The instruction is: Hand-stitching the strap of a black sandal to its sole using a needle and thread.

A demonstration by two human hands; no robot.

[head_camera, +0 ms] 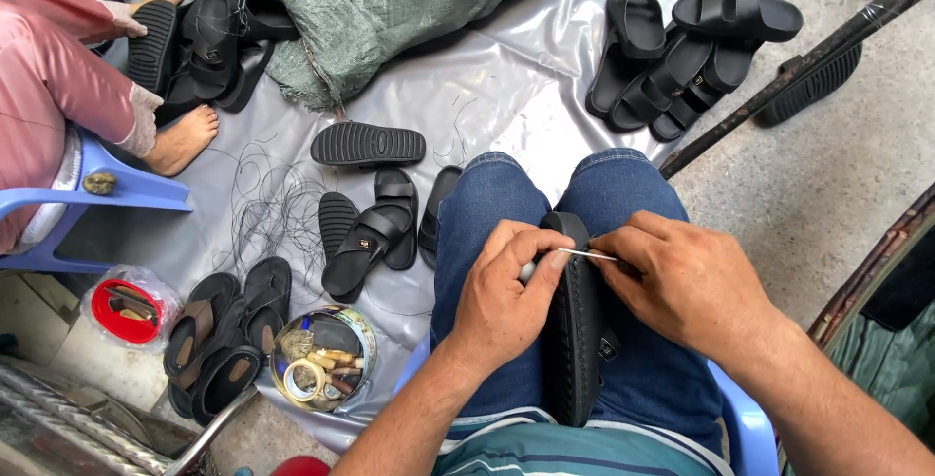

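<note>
Head camera looks down at a person sitting on a blue chair. A black sandal stands on its edge between the knees, sole side to the left. The left hand pinches a thin tool by the sandal's rim. The right hand presses on the other side and holds a light thread tight. To do this well, I think the sandal must stay squeezed between the legs and the thread must stay pulled straight. On the grey sheet on the floor lie more black sandals, loose threads and a round tin of bits.
</note>
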